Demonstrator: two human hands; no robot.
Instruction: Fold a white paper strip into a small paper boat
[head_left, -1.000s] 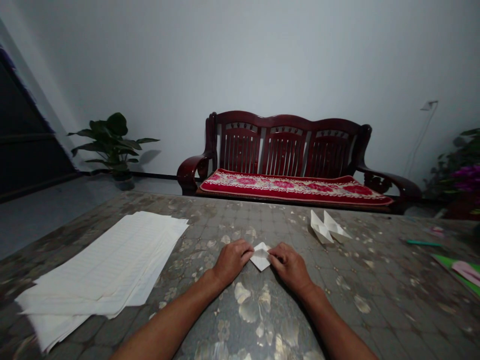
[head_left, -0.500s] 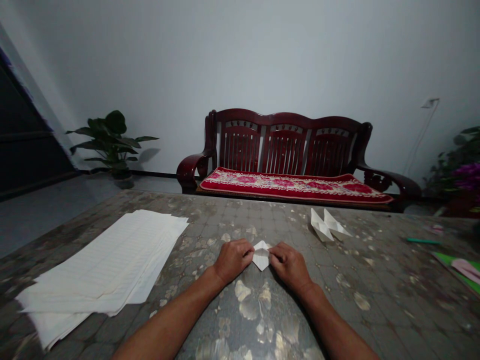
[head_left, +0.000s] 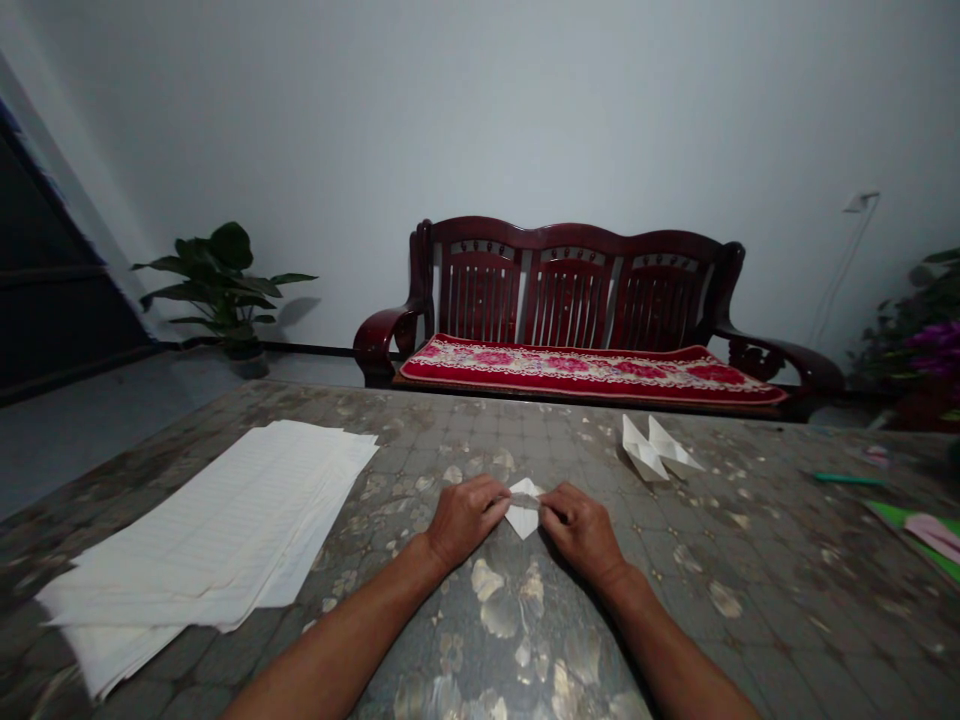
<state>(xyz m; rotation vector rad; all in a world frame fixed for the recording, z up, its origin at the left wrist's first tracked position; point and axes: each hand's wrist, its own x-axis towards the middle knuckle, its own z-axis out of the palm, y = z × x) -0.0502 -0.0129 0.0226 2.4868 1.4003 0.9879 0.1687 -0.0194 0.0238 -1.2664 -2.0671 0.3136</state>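
Between my hands, low over the table, is a small folded piece of white paper [head_left: 523,520], diamond-shaped with a gap across its upper half. My left hand [head_left: 466,520] pinches its left corner between thumb and fingers. The right corner is pinched the same way by my right hand [head_left: 583,530]. Beyond my right hand two folded paper boats [head_left: 646,455] stand side by side, touching or nearly so.
A stack of lined white sheets [head_left: 217,530] lies on the patterned table [head_left: 405,640] at left. Toward the right edge are a green pen-like stick [head_left: 847,479] and a green sheet with a pink piece [head_left: 934,535]. A wooden bench [head_left: 570,290] stands behind the table.
The folded paper's upper half looks flatter and its gap has changed shape slightly. Both hands keep their pinch in nearly the same place.
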